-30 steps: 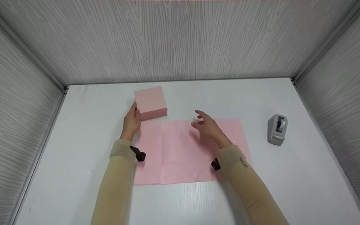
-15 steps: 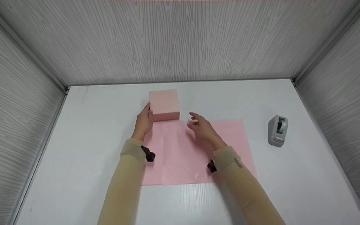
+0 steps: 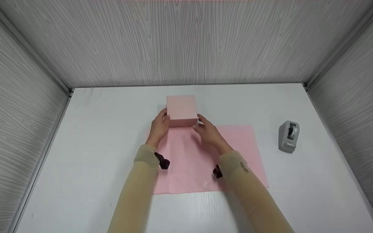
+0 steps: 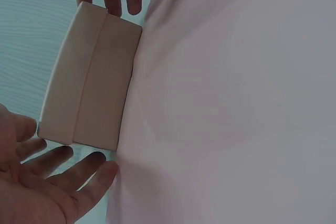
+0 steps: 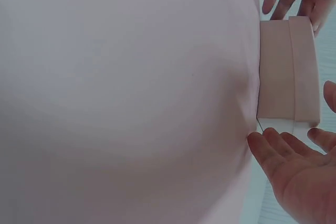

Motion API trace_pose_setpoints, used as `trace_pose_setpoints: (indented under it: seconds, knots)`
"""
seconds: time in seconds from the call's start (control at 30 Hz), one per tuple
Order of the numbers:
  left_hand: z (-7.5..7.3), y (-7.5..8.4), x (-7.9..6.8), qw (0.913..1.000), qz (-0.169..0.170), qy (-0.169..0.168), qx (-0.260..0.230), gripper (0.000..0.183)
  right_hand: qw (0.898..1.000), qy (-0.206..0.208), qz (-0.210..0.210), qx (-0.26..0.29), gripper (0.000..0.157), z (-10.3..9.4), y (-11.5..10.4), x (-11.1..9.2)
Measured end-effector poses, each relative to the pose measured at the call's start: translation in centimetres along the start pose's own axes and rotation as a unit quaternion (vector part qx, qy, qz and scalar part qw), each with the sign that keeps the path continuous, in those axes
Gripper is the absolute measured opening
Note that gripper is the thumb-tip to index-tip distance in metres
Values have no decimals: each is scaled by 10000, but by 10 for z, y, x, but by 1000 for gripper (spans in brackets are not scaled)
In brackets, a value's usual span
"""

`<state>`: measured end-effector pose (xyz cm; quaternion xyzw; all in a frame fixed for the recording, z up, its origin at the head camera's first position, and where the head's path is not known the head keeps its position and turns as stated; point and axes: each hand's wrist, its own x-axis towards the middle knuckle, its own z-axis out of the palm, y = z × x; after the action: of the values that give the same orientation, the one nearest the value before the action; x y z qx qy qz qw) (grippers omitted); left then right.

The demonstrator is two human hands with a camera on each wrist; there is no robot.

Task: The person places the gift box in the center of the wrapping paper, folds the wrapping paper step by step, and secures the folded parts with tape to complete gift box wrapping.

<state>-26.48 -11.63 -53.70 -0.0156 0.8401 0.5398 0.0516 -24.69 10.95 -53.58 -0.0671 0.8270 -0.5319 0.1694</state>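
Note:
A square pink lidded box [image 3: 182,108] stands at the back edge of a pink sheet [image 3: 186,161], closed. My left hand [image 3: 160,127] holds it by its left end, thumb by the lid's corner; the left wrist view shows that hand [image 4: 47,177] with its other fingers along the end of the box [image 4: 92,77]. Near the box's right end is my right hand [image 3: 209,133], its fingers loosely spread. In the right wrist view a narrow gap separates the right hand [image 5: 299,166] from the box [image 5: 286,69]. The sheet lies flat with faint creases.
A grey tape dispenser [image 3: 288,136] stands on the white table [image 3: 102,136] to the right. Grey wood-grain panels [image 3: 186,42] rise behind the table and at both sides. Each cuff carries a small black wrist camera [image 3: 163,160].
My left hand has brought the box rightward and slightly nearer, turning it square to the sheet. My right hand has shifted slightly left, and the gap between it and the box has narrowed.

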Motion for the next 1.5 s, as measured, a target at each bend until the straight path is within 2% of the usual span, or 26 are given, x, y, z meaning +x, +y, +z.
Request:
trace_pose_setpoints:
  seconds: [0.2,0.4,0.5,0.73,0.87,1.0,1.17,1.5]
  knots:
    - [2,3,-2,9998,-30,-63,-164,53,9995,142,21,276,66,2,-2,4]
    - [2,4,-5,9996,-58,-116,-268,53,9987,463,-48,223,62,5,-3,5]
    - [3,6,-7,9995,-10,-99,-287,52,9973,634,-77,374,58,5,-5,3]
    - [2,19,-16,9991,153,-95,-381,50,9923,881,-241,837,52,-8,-9,-4]
    - [1,27,-25,9989,222,-115,-400,50,9919,796,-249,957,58,-18,-14,-9]
    - [2,33,-35,9985,364,-136,-391,49,9934,627,-256,928,56,-29,-18,-16]
    - [2,41,-49,9978,465,-143,-441,49,9971,516,-265,491,49,-40,-27,-29]
    - [5,52,-78,9972,715,-228,-27,48,9995,222,-239,31,49,-50,-31,-65]
